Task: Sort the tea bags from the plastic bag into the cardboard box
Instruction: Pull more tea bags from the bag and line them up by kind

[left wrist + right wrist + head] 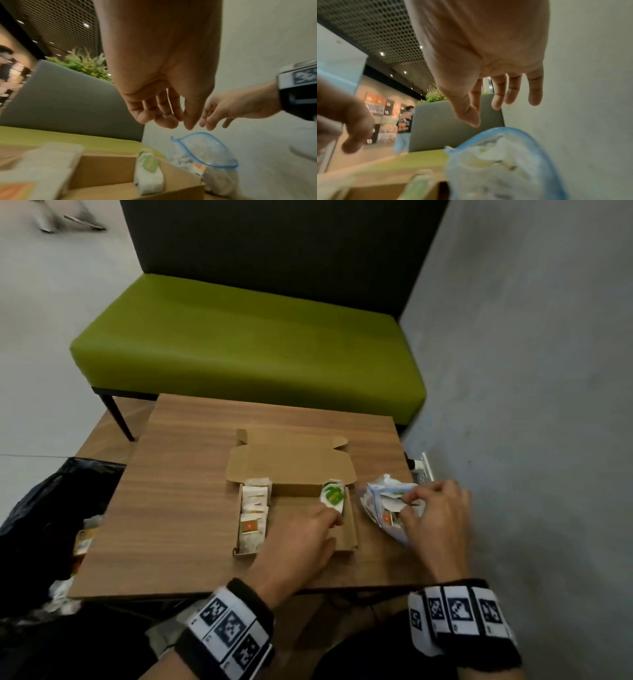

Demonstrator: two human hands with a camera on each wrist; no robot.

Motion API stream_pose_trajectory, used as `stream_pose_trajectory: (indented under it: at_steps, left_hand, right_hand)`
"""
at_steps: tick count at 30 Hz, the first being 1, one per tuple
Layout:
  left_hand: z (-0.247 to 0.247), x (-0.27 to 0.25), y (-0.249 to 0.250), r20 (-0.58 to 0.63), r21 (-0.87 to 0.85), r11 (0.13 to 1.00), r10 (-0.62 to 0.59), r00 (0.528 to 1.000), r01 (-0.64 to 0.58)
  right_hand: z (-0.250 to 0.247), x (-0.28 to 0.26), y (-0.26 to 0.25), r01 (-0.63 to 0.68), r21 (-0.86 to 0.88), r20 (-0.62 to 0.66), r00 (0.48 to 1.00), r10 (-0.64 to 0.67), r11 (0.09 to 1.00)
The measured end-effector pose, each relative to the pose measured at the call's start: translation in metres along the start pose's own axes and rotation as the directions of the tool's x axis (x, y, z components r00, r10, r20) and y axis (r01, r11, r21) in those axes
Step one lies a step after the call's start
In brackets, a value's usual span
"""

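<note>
An open cardboard box (291, 467) lies on the wooden table (178, 508), lid folded back. Tea bags with red labels (252, 518) stand in a row along its left side, and tea bags with green labels (333, 495) (149, 170) lean at its right end. My left hand (334, 520) (171, 123) hovers over the box beside the green ones, fingers loosely curled and empty. Right of the box lies the plastic bag (376, 501) (209, 150) (501, 169) with a blue zip rim, mouth open, more tea bags inside. My right hand (409, 503) (486, 115) hangs over its mouth, fingers relaxed, holding nothing.
A green bench (246, 344) stands beyond the table. A grey wall (531, 405) with a socket (423, 470) runs close along the right, just behind the plastic bag. On the floor to the left sits a black rubbish bag (44, 508).
</note>
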State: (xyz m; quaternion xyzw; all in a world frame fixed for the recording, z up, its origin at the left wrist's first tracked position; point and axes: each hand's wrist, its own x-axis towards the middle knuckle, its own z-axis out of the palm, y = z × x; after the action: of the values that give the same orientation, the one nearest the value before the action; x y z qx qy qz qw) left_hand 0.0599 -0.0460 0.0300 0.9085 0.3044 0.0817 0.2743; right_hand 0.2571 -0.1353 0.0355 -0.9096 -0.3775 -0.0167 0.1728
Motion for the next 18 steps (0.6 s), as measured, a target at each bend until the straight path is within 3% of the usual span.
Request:
stream_pose_trajectory:
  at_steps: [3, 6, 11, 15, 18]
  left_hand:
    - [0.024, 0.029, 0.025, 0.135, 0.084, 0.98, 0.169, 0.976, -0.182]
    - [0.052, 0.057, 0.034, 0.21, 0.173, 0.941, 0.253, 0.944, -0.291]
    - [0.072, 0.077, 0.034, 0.248, 0.329, 0.901, 0.206, 0.947, -0.282]
    - [0.074, 0.073, 0.026, 0.218, 0.305, 0.905, 0.236, 0.947, -0.296]
    - [0.074, 0.068, 0.025, 0.208, 0.285, 0.914, 0.235, 0.949, -0.289]
  right_hand:
    - [-0.001, 0.016, 0.021, 0.008, -0.196, 0.156, 0.988, 0.023, 0.981]
    - [0.007, 0.024, 0.029, 0.054, -0.233, 0.249, 0.968, 0.006, 0.971]
    - [0.018, 0.028, 0.035, 0.009, -0.239, 0.24, 0.969, 0.05, 0.971]
    - [0.02, 0.028, 0.032, -0.061, -0.236, 0.177, 0.979, 0.105, 0.97]
    - [0.024, 0.026, 0.029, -0.016, -0.219, 0.184, 0.981, 0.058, 0.976]
